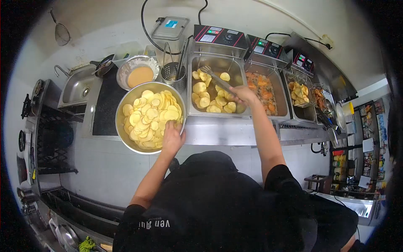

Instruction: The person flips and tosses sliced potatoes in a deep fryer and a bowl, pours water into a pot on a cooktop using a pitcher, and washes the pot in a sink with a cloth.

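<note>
Judged step: tending the fry. Right grip (242, 95) holds silver metal tongs (219, 81) at round yellow slices (220, 101) in a rectangular steel fryer (217, 114). Left grip (172, 136) rests at a round steel bowl (126, 100) of pale slices (145, 114), closure indeterminable. Next move calls for steady tongs.

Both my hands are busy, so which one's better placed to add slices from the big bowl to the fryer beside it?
Probably your left: the left hand is at the slices in the big bowl, next to the fryer. Your right hand holds a metal utensil over the fryer.
</note>
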Available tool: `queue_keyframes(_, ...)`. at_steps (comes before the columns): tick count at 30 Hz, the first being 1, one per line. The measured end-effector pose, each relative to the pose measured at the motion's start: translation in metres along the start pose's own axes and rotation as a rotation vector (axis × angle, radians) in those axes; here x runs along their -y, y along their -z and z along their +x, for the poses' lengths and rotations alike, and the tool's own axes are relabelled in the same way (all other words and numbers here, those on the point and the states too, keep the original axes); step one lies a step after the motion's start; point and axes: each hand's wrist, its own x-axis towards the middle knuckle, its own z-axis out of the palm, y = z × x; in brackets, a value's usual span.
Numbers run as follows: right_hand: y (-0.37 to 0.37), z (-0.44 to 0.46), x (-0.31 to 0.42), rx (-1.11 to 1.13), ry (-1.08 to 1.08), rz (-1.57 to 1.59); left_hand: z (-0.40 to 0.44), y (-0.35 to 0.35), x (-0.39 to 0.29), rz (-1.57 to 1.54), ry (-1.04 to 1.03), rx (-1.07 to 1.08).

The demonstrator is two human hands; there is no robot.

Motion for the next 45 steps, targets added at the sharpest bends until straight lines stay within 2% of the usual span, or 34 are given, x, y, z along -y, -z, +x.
queue_keyframes(4, -0.005, -0.008, 0.01, 0.029, 0.001, -0.08, -0.001, 0.001, -0.001, -0.013, -0.001, -0.013)
queue_keyframes(6, 0.007, -0.033, 0.019, -0.236, 0.302, -0.604, 0.0, 0.003, -0.001, -0.027, 0.01, -0.003)
queue_keyframes(7, 0.018, -0.057, 0.031, -0.337, 0.361, -0.852, 0.001, 0.003, 0.0, -0.029, 0.008, -0.007)
queue_keyframes(8, 0.032, -0.084, 0.045, -0.437, 0.418, -1.1, 0.0, 0.003, -0.001, -0.032, 0.005, -0.009)
queue_keyframes(10, 0.058, -0.12, 0.062, -0.482, 0.358, -1.356, 0.0, 0.003, -0.002, -0.035, 0.007, 0.001)
queue_keyframes(12, 0.071, -0.159, 0.069, -0.526, 0.519, -1.489, 0.002, 0.004, -0.003, -0.039, 0.007, 0.007)
queue_keyframes(15, 0.067, -0.182, 0.061, -0.475, 0.561, -1.613, 0.003, 0.003, -0.003, -0.008, 0.002, 0.02)
queue_keyframes(18, 0.041, -0.183, 0.052, -0.441, 0.59, -1.636, 0.003, 0.002, -0.002, -0.013, 0.019, 0.048)
queue_keyframes(20, 0.031, -0.159, 0.029, -0.505, 0.752, -1.676, 0.003, 0.002, -0.003, -0.048, 0.017, 0.017)
queue_keyframes(25, 0.034, -0.128, 0.021, -0.618, 0.754, -1.585, 0.004, 0.005, -0.006, -0.006, 0.023, 0.027)
queue_keyframes(27, 0.045, -0.141, 0.03, -0.497, 0.498, -1.397, 0.003, 0.006, -0.006, 0.017, 0.026, 0.031)
queue_keyframes(28, 0.049, -0.151, 0.035, -0.499, 0.499, -1.397, 0.003, 0.005, -0.005, 0.01, 0.03, 0.035)
queue_keyframes(30, 0.057, -0.169, 0.041, -0.281, 0.159, -0.949, 0.003, 0.004, -0.005, 0.002, 0.032, 0.035)
queue_keyframes(31, 0.07, -0.151, 0.006, -0.248, 0.25, -0.743, 0.002, 0.005, -0.005, 0.001, 0.031, 0.037)
queue_keyframes(32, 0.065, -0.149, -0.002, -0.25, 0.256, -0.747, 0.002, 0.005, -0.005, 0.002, 0.031, 0.038)
queue_keyframes(34, 0.054, -0.158, -0.015, -0.19, -0.038, -0.394, 0.002, 0.005, -0.004, 0.0, 0.024, 0.033)
queue_keyframes(35, 0.043, -0.163, -0.02, -0.172, 0.033, -0.218, 0.002, 0.005, -0.003, -0.003, 0.015, 0.038)
queue_keyframes(36, 0.037, -0.163, -0.015, -0.177, 0.034, -0.216, 0.002, 0.004, -0.002, -0.004, 0.01, 0.037)
queue_keyframes(38, 0.033, -0.166, -0.007, -0.123, -0.13, -0.157, 0.001, 0.002, -0.002, -0.014, 0.018, 0.041)
queue_keyframes(39, 0.036, -0.16, -0.005, -0.083, -0.236, -0.227, 0.001, 0.002, -0.002, -0.014, 0.013, 0.04)
queue_keyframes(43, 0.03, -0.135, -0.015, -0.069, -0.228, -0.164, 0.002, 0.006, -0.003, -0.015, 0.009, 0.058)
queue_keyframes(45, 0.027, -0.106, -0.035, -0.076, -0.155, 0.06, 0.002, 0.006, -0.004, -0.017, 0.023, 0.068)
